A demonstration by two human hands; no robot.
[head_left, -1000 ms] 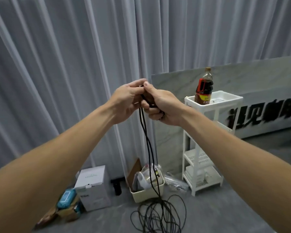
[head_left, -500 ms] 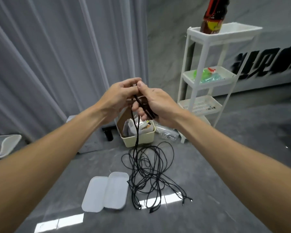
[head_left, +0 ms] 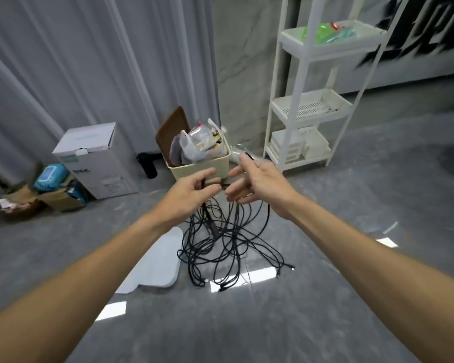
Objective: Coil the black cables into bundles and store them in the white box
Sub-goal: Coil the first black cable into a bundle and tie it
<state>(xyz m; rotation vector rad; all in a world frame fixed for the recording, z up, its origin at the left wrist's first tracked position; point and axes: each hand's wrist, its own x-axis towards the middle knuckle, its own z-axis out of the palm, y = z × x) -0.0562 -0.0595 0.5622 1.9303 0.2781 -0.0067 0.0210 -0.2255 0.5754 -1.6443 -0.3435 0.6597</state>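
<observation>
Bright even light, floor [head_left: 247,323] glare (white patches), blurred edges

Grey pleated curtain [head_left: 76,61] fills wall beyond hands, to our left. Marble-look panel [head_left: 244,74] stands straight past hands. White three-tier rack [head_left: 312,100] stands beyond hands to right; black lettering [head_left: 417,30] on wall behind it, blurred. Glossy grey floor [head_left: 247,323] below hands shows bright light reflections [head_left: 247,277]. We see cream bin [head_left: 194,169] stuffed with bags just beyond hands, brown lid [head_left: 172,132] propped up. White carton [head_left: 97,158] farther left, small clutter beside it.
</observation>
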